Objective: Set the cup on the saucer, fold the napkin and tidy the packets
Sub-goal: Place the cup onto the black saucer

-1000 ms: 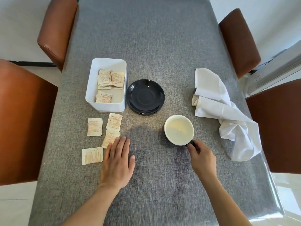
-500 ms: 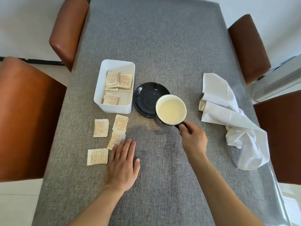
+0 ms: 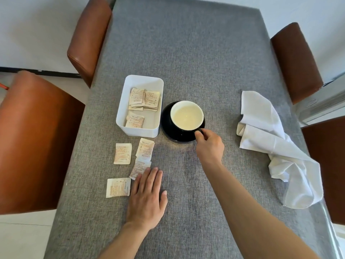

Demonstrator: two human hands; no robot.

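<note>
A black cup (image 3: 186, 116) with a pale cream inside stands on the black saucer (image 3: 168, 131) at the table's middle. My right hand (image 3: 210, 144) pinches the cup's handle at its near right side. My left hand (image 3: 146, 199) lies flat on the tablecloth, fingers together, its fingertips touching one loose packet (image 3: 140, 168). Three more loose packets lie nearby: one (image 3: 122, 153), one (image 3: 145, 147) and one (image 3: 118, 187). A crumpled white napkin (image 3: 276, 146) lies at the right.
A white box (image 3: 138, 130) left of the saucer holds several packets. Grey cloth (image 3: 186, 53) covers the table. Brown chairs stand at the left (image 3: 33, 139), far left (image 3: 89, 34), far right (image 3: 295, 60) and right (image 3: 326, 165).
My right hand carried the cup by its handle from the near table up and left, and it now stands on the saucer. My left hand stayed flat by the packets.
</note>
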